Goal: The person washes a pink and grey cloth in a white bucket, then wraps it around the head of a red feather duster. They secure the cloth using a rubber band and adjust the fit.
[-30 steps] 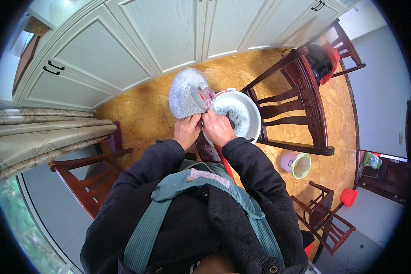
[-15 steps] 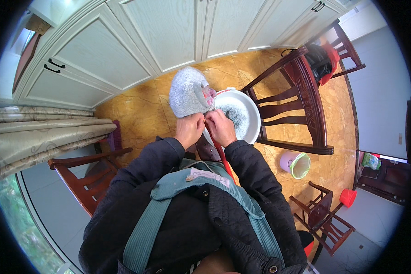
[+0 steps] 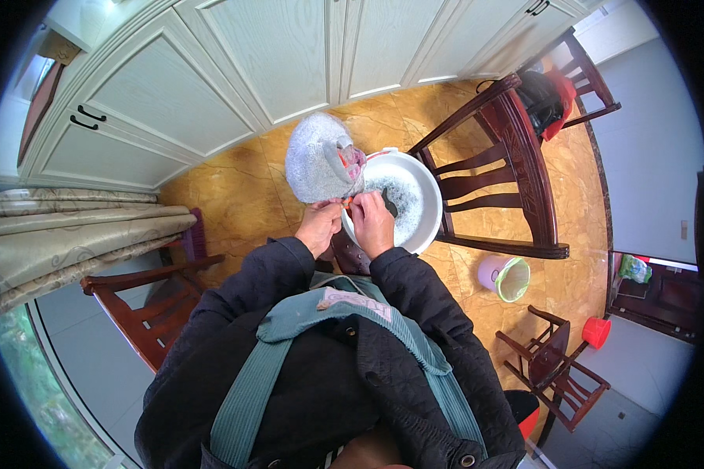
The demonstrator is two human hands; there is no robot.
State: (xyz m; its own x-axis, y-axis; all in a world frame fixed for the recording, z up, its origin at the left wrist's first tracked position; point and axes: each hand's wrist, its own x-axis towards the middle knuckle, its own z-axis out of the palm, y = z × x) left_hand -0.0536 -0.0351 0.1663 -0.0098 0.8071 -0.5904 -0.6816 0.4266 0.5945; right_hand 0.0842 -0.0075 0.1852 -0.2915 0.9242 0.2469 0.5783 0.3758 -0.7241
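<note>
A fluffy grey cloth bundle [image 3: 314,160], rounded and with pink and red showing at its right side, lies beyond my hands. My left hand [image 3: 318,228] is closed, its fingertips pinching near the close end of the bundle. Beside it, my right hand [image 3: 376,227] is closed too, its fingers close to the left ones. Between them shows a short piece of a red strip [image 3: 346,202]; my fingers hide most of it. The right hand is over the near left rim of a white basin [image 3: 433,215], which holds foamy water and something dark.
A dark wooden chair [image 3: 536,184] stands right of the basin, another [image 3: 145,301] at the left. A pink bin [image 3: 489,272] with a green liner and a small stool [image 3: 550,356] are at the right. White cabinets [image 3: 266,62] line the far side.
The long red strip that ran from my hands toward my body no longer shows; only a short piece is visible between my fingers. My right hand has turned.
</note>
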